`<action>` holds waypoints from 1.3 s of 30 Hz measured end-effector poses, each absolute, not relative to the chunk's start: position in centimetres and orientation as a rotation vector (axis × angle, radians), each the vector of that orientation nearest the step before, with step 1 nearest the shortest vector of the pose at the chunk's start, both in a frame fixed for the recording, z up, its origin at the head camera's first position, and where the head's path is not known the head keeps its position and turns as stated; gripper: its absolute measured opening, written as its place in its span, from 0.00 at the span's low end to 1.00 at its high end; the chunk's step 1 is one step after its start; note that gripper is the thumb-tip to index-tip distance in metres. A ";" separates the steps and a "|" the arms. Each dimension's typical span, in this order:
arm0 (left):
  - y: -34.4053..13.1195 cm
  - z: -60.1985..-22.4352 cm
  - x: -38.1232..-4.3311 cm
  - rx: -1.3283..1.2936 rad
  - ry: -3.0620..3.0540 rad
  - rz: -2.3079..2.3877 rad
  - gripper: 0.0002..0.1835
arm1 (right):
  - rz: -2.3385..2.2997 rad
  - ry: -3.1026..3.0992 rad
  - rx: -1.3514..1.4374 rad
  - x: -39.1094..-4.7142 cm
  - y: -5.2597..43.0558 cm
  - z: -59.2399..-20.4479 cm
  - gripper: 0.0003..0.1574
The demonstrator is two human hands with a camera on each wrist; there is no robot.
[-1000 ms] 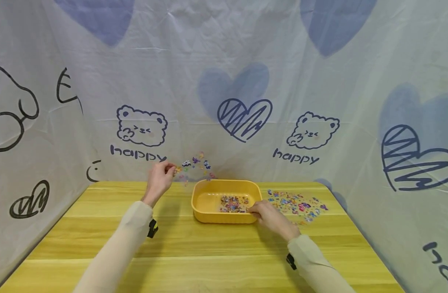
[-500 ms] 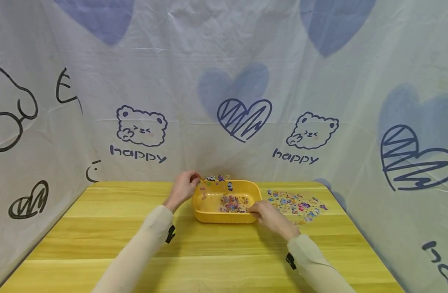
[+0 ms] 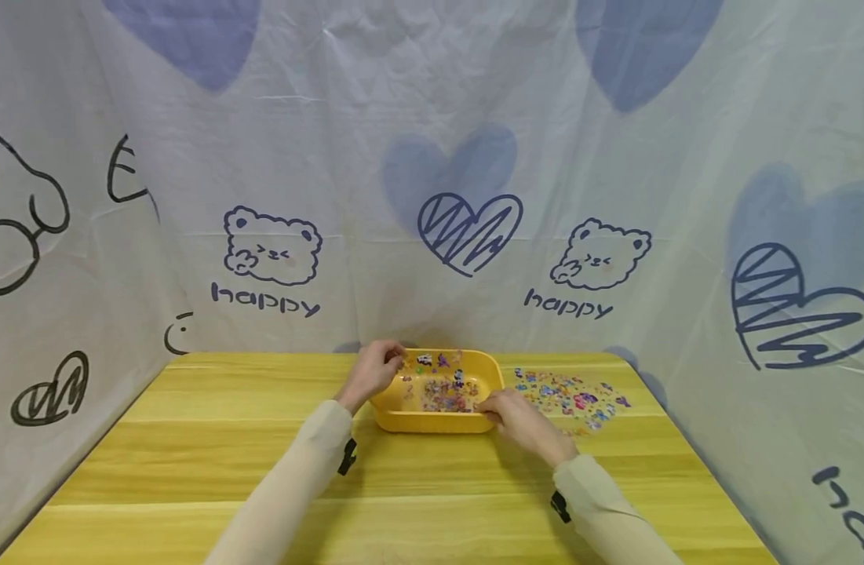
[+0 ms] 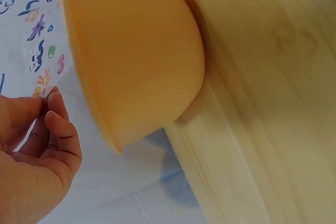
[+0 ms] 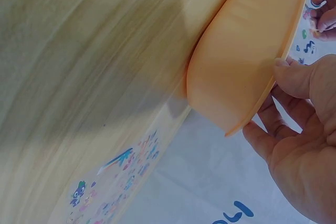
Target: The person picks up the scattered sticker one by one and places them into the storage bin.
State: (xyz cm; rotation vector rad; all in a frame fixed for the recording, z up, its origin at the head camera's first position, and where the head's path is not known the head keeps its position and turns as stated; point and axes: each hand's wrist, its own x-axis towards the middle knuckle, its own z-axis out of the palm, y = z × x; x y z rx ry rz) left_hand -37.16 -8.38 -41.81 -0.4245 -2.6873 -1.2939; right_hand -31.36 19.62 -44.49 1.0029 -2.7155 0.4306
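In the head view a yellow plastic basin (image 3: 432, 424) stands at the back of the table. My left hand (image 3: 372, 370) is at its left rim, pinching a clear sticker sheet (image 3: 442, 361) by its edge between thumb and index finger. The sheet, printed with small colourful figures, hangs over the basin opening. Beneath it, more small colourful stickers (image 3: 446, 399) lie on the basin floor. My right hand (image 3: 522, 422) grips the front right corner of the basin; in the right wrist view its thumb lies on the rim (image 5: 252, 121), with fingers on the inner side.
Another clear sheet of colourful stickers (image 3: 573, 400) lies on the wood-grain table (image 3: 403, 502) right of the basin, beside my right hand. A pale curtain (image 3: 375, 188) with printed hearts and bears hangs close behind the table and along both sides.
My left hand has moved right and down, bringing the pinched sticker sheet from beside the curtain to over the basin. My right hand has stayed on the basin corner.
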 end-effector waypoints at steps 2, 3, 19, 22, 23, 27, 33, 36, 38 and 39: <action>-8.2 -42.1 -37.3 -0.426 -2.696 -1.264 0.10 | 0.429 -2.721 1.000 -31.3 19.6 -44.5 0.14; -8.2 -42.2 -37.4 -0.427 -2.703 -1.248 0.10 | 0.428 -2.722 1.001 -31.3 19.6 -44.5 0.14; -8.0 -43.8 -37.9 -0.458 -2.767 -0.817 0.11 | 0.454 -2.752 0.986 -31.2 19.5 -44.3 0.15; -8.2 -44.0 -37.9 -0.474 -2.768 -0.749 0.12 | 0.453 -2.754 0.993 -31.2 19.3 -44.3 0.14; -8.4 -44.1 -37.9 -0.480 -2.766 -0.726 0.12 | 0.452 -2.755 0.994 -31.1 19.3 -44.3 0.14; -8.9 -44.3 -37.7 -0.490 -2.738 -0.636 0.13 | 0.454 -2.743 0.990 -31.1 19.2 -44.4 0.14; -9.6 -44.3 -37.1 -0.470 -2.693 -0.597 0.13 | 0.459 -2.726 0.982 -31.2 19.4 -44.5 0.13; -9.9 -44.3 -36.7 -0.485 -2.660 -0.587 0.12 | 0.472 -2.734 0.973 -31.2 19.5 -44.5 0.13; -10.0 -44.3 -36.5 -0.505 -2.648 -0.565 0.11 | 0.479 -2.735 0.967 -31.3 19.6 -44.6 0.13; -10.0 -44.3 -36.3 -0.514 -2.642 -0.558 0.11 | 0.477 -2.737 0.967 -31.3 19.6 -44.6 0.13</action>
